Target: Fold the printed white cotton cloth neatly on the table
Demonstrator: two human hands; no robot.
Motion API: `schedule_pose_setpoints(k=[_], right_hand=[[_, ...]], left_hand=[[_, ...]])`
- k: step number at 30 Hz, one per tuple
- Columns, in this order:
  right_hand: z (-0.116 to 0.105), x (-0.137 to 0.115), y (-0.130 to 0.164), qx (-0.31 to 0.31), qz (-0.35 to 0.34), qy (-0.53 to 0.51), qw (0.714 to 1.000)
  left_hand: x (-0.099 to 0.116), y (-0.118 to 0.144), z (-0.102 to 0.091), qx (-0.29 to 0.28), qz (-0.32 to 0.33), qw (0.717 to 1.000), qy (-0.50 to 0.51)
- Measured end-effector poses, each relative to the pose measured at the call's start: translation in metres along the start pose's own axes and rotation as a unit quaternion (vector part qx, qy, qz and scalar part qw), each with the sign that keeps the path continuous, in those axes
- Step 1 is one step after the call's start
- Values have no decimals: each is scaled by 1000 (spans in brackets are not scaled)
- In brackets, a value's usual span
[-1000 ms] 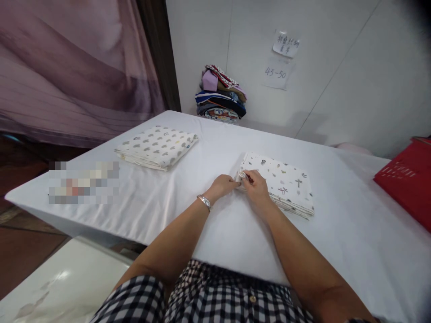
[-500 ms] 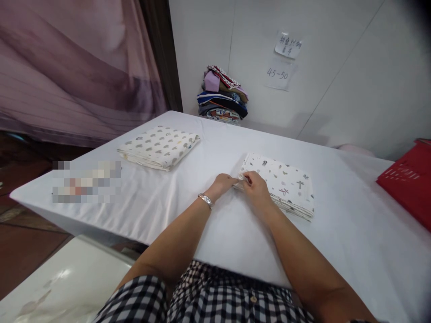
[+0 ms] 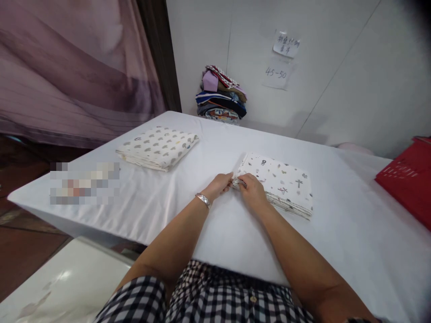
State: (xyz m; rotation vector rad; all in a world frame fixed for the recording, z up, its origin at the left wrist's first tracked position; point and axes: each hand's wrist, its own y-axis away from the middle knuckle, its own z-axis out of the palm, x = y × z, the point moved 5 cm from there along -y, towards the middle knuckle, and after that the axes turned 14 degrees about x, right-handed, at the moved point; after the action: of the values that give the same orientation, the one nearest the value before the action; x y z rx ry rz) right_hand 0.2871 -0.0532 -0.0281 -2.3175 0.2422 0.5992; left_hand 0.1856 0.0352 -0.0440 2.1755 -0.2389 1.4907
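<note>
A folded white cloth (image 3: 286,177) printed with small plants and figures lies on the white-covered table (image 3: 208,148), its layered edges facing me. My left hand (image 3: 220,185), with a silver bracelet at the wrist, pinches the cloth's near left corner. Right beside it, my right hand (image 3: 253,192) is closed on the same corner, fingers curled over the layers. The fingertips hide part of that corner. Farther left rests another folded cloth (image 3: 160,147), off-white with grey mushroom-like shapes, touched by neither hand.
A pixelated patch (image 3: 84,183) covers something at the table's left. Against the wall stands a stack of folded fabrics (image 3: 220,94). A red object (image 3: 407,179) sits at the right edge. A pale glossy surface (image 3: 67,278) is at lower left, and a pink curtain (image 3: 77,67) hangs behind.
My left hand's fingers have curled in more at the cloth's corner, and my right hand has shifted slightly left. The view has moved a little; the cloths lie where they were.
</note>
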Motion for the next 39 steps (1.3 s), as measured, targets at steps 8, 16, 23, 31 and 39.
schedule_pose_setpoints(k=[8, 16, 23, 31, 39], right_hand=[[0, 0, 0, 14, 11, -57, 998], [-27, 4, 18, 22, -14, -8, 1000], [-122, 62, 78, 77, 42, 110, 990], [-184, 106, 129, 106, 107, 186, 971], [-158, 69, 87, 106, 17, 130, 986]], left_hand=[[-4, -5, 3, -22, 20, 1000, -4], [-6, -12, 3, 2, 48, 996, -73], [-6, -13, 3, 39, 74, 988, -129], [7, -1, -1, 142, 173, 949, -223], [26, 19, 17, 119, 462, 837, -269]])
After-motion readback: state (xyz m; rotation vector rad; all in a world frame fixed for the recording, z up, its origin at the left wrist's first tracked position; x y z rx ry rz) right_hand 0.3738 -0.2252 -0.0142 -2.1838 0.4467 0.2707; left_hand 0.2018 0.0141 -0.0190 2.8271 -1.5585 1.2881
